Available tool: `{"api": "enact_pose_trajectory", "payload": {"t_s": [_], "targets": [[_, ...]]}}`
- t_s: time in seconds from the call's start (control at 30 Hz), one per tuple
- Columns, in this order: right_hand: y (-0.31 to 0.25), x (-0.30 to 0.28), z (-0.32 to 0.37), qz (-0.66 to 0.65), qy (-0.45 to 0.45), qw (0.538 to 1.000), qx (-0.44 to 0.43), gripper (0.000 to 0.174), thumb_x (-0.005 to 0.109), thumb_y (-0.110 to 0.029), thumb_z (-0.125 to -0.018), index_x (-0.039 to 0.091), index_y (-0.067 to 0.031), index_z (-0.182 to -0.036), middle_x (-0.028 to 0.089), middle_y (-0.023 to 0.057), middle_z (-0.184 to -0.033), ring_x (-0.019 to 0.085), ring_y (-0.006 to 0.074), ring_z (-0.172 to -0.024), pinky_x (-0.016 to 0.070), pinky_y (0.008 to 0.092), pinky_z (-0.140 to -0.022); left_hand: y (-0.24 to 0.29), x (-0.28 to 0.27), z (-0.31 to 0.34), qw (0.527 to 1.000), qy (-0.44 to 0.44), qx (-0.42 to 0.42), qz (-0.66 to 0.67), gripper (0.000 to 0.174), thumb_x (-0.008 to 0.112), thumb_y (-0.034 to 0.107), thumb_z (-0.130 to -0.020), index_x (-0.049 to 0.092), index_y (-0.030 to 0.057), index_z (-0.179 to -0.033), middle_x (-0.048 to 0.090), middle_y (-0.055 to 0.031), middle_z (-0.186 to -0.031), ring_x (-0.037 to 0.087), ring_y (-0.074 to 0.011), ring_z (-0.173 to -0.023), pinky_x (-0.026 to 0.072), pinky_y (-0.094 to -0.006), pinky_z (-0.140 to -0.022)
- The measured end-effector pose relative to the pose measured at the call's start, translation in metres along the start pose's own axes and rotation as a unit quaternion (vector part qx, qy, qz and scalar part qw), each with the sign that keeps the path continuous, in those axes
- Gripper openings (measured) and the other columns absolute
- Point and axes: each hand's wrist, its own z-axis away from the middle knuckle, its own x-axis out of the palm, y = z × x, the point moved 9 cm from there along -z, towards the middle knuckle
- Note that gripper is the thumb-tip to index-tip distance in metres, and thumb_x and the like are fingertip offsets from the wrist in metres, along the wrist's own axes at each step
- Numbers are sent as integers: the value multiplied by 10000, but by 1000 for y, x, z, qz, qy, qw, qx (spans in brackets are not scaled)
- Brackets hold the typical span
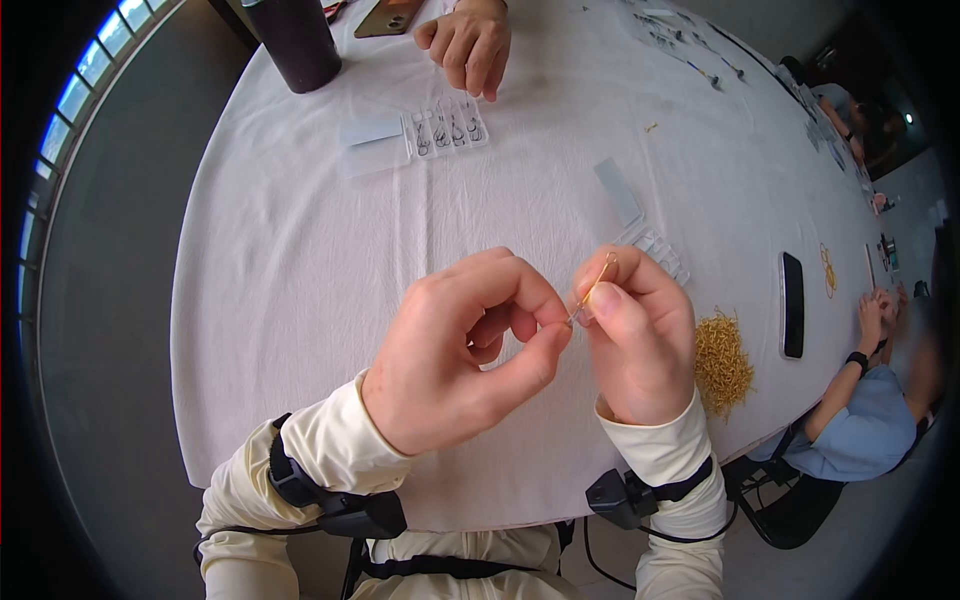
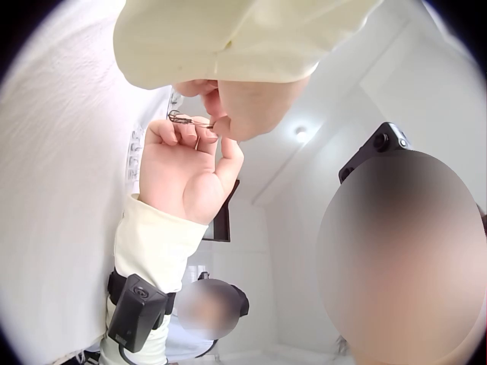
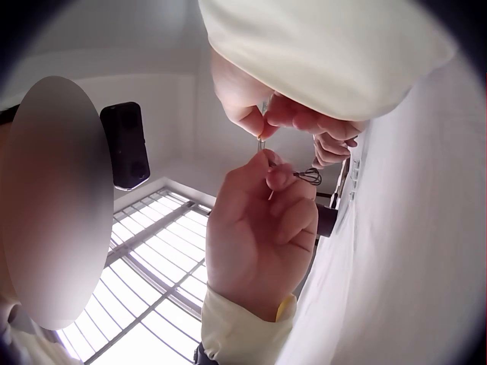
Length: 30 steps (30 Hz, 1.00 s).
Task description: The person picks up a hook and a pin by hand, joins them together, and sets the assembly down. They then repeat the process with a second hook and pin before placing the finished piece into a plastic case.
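In the head view, my left hand (image 1: 455, 345) pinches a thin metal piece between thumb and forefinger. Dark wire hooks (image 3: 308, 176) stick out beside that hand (image 3: 262, 232) in the right wrist view, and the left wrist view shows these hooks (image 2: 179, 118) too. Close beside it, my right hand (image 1: 645, 340) holds a gold wire piece (image 1: 600, 278) with a looped end between thumb and forefinger. The fingertips of both hands nearly meet. Whether the gold piece and the metal piece are joined cannot be told.
A pile of small gold pieces (image 1: 723, 365) lies right of my right hand, with a phone (image 1: 792, 305) beyond. Clear boxes (image 1: 447, 130) stand ahead, near another person's hand (image 1: 470, 42) and a dark cup (image 1: 295, 45). Other people sit at the right.
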Motion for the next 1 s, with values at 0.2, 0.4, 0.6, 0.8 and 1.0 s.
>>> {"api": "enact_pose_trajectory", "payload": {"t_s": [0.2,0.4,0.6,0.8,1.0], "targets": [[-1,2,-2,2,-4,999,39,159,573,-117,-895,596,6,-994,615,34,-942,542,77,-887,427,230,-805,2,-2,1,1000,7,6,-15,59,612,-19,-841,562,-16,-874,564,-13,-839,504,-22,-708,413,-169,-609],[-4,8,-1,87,-19,995,38,148,612,-97,-893,602,18,-986,627,39,-912,560,73,-832,451,222,-765,11,-6,0,997,44,40,-57,57,642,0,-822,586,-5,-821,543,-1,-791,451,-10,-640,352,-175,-538],[-2,4,-1,43,22,998,38,116,623,-93,-897,609,15,-936,619,13,-871,545,60,-805,440,210,-742,10,-6,0,994,61,57,-71,77,660,4,-799,584,-2,-788,540,-1,-771,428,-12,-610,332,-178,-521],[11,-2,0,-23,31,997,67,107,630,-104,-890,610,-4,-921,604,-2,-855,512,50,-777,411,205,-719,-2,-4,2,999,43,11,-15,76,648,9,-834,578,-4,-809,566,1,-786,465,-14,-652,368,-173,-558],[-9,-3,3,-3,37,999,16,94,649,-92,-872,602,-11,-880,599,1,-822,513,54,-768,407,205,-702,-3,1,4,997,7,-54,63,81,649,39,-877,589,-2,-843,580,0,-803,495,-24,-697,395,-180,-609]]}}
